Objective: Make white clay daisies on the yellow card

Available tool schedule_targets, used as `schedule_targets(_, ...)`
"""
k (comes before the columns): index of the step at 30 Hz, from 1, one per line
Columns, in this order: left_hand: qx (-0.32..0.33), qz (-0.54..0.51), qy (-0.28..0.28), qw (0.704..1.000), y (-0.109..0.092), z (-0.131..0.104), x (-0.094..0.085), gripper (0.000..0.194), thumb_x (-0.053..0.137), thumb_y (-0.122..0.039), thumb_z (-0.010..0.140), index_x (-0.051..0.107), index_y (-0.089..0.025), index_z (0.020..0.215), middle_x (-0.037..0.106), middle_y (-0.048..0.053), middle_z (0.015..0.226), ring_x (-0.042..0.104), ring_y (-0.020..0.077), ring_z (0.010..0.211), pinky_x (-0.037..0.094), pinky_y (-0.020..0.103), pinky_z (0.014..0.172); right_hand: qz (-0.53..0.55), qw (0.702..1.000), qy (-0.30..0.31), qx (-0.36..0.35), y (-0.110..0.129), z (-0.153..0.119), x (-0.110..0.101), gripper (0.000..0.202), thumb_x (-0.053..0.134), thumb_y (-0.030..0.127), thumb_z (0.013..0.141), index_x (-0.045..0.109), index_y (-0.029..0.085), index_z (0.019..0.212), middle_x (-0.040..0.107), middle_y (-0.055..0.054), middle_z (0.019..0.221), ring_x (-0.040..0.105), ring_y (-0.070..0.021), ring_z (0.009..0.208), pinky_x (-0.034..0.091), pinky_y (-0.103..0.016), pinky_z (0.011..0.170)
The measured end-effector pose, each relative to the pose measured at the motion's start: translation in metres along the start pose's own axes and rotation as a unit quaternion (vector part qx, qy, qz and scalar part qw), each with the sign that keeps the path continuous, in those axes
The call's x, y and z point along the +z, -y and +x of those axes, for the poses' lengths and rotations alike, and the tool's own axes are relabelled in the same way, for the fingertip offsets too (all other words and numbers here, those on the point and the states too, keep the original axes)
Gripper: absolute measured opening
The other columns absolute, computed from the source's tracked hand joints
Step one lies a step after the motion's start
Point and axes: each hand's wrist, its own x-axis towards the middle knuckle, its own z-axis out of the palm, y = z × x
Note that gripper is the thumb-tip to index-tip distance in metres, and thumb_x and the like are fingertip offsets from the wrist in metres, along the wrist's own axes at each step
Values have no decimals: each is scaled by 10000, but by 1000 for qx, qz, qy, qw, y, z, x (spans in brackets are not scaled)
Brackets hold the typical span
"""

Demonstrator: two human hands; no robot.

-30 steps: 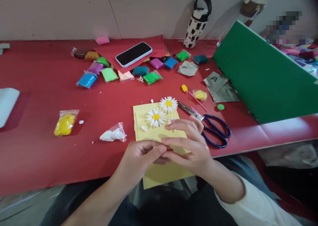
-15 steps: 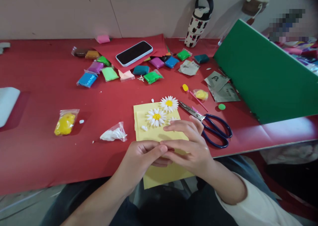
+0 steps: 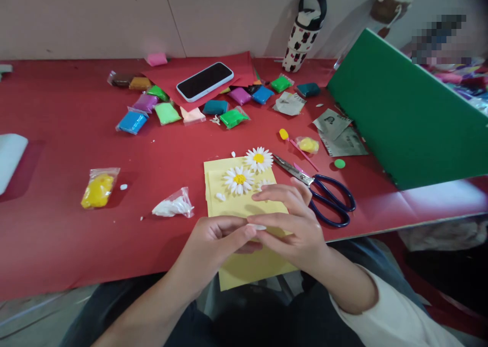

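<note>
A wall [image 3: 95, 22] lines the red table [image 3: 49, 235]'s back edge; left hand [image 3: 220, 237] and right hand [image 3: 299, 230] pinch a white petal [image 3: 260, 227], newly showing.

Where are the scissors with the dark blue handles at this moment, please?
In the head view, the scissors lie right of centre on the red tabletop, beside the right hand, their blade tips near the farthest white daisy.

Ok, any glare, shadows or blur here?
Head view: glare pales the red table right of the scissors; the bottle shadows the wall; a pixelated patch masks part of the upper right; the white piece in the left hand lacks fine detail.
</note>
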Motion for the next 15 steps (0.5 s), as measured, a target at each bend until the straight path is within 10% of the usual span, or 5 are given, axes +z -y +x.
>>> schedule_targets(15,-9,-15,16,1000,1,-3,-1,328,681,-466,811,768,-183,951,778,69,862,738,205,815,601,334,823,7,1000,-7,-12,2,1,4,71,669,236,810,713,290,796,705,7,988,648,-199,1002,316,-461,1051)
